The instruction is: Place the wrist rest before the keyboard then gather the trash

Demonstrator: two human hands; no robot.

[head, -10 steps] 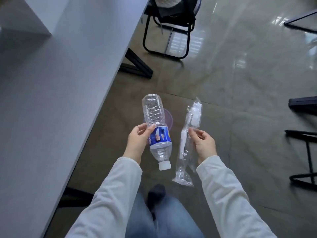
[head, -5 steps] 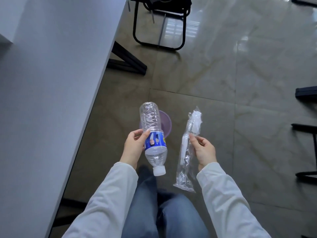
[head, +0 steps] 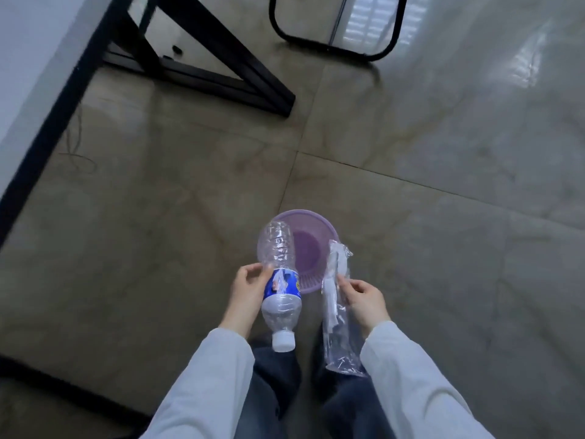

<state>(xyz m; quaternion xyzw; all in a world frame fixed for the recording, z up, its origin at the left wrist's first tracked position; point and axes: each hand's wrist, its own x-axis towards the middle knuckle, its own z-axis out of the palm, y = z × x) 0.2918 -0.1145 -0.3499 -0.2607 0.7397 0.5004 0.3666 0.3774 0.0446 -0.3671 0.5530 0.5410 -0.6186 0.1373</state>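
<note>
**Now: trash in both hands above the bin**

The left hand [head: 245, 296] is wrapped around a clear, blue-labelled plastic bottle [head: 280, 280], white cap toward the person. The right hand [head: 364, 299] pinches a clear plastic wrapper [head: 335, 312]. Both hover over a round purple plastic bin [head: 311, 245] on the floor.

Bottle [head: 280, 282] in the left hand [head: 245, 296], cap end toward the person, wrapper [head: 337, 307] in the right hand [head: 365, 301] beside it, basket [head: 319, 231] on the floor [head: 443, 248] beyond both, table [head: 28, 64] at far left.
</note>
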